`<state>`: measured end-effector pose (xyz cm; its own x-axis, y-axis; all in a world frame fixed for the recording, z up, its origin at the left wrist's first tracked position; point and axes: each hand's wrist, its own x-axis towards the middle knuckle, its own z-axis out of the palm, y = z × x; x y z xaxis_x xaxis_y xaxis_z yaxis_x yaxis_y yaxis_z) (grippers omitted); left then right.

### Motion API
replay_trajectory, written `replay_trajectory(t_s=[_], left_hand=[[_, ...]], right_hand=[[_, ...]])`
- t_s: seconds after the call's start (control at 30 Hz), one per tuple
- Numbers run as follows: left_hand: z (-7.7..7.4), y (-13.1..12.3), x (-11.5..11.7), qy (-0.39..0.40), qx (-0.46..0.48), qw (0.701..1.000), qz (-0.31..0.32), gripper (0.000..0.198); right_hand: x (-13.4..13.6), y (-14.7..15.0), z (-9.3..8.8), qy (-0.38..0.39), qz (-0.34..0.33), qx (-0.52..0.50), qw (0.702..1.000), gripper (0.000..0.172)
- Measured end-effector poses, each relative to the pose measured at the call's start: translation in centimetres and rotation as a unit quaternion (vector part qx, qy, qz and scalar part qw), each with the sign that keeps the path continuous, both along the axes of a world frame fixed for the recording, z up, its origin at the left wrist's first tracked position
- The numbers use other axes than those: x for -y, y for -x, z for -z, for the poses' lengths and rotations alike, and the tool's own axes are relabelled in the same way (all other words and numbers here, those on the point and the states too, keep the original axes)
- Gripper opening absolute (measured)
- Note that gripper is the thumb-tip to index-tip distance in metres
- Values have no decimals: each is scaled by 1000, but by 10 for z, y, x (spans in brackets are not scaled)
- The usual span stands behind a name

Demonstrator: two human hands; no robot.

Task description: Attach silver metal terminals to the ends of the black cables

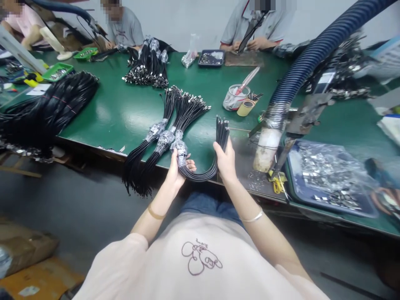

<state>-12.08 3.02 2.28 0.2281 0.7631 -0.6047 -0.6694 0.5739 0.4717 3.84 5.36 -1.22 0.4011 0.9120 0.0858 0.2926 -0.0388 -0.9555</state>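
Between my two hands a bundle of black cables [200,176] hangs in a U-shaped bend. My left hand [179,168] grips it at a clear plastic wrap [179,146], thumb on the wrap and the other fingers partly behind. Around the upright free end, with its small metal tips at the top, my right hand [225,160] is closed. Just left of my left hand lie two more wrapped cable bundles [164,141] with metal connectors [193,102] fanned toward the far side. Their black ends droop over the table's front edge.
A large black cable pile [53,104] lies at left. Beyond are more bundles [150,66]. A blue hose [308,58] comes down at right beside a metal fixture [300,121] and a tray of metal parts [331,179]. A can [236,98] stands mid-table. Several people sit opposite.
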Motion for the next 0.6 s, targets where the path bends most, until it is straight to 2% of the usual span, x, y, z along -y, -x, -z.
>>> replay_trajectory(t_s=[0.07,0.17,0.3,0.37,0.43,0.5,0.57,0.6], left_hand=[[-1,1,-2,0,-23,1000,2,64],[1,-3,-5,-8,-41,999,-20,57],[4,-7,-6,-37,-71,995,-53,53],[5,-3,-6,-50,-93,994,-14,57],[6,6,-7,-58,-142,987,55,62],[8,20,-6,-76,-243,959,127,62],[7,37,-4,-91,-379,901,191,66],[6,45,-2,-123,-432,865,225,70]], right_hand=[[-9,-1,15,24,-7,66,997,78],[-15,-4,30,38,-33,103,993,89],[4,-8,37,46,-83,159,983,97],[25,-11,37,50,-96,168,980,100],[48,-15,34,59,-110,180,976,99],[67,-21,29,76,-123,195,970,98],[80,-28,24,89,-140,208,964,98],[85,-31,21,92,-148,210,962,97]])
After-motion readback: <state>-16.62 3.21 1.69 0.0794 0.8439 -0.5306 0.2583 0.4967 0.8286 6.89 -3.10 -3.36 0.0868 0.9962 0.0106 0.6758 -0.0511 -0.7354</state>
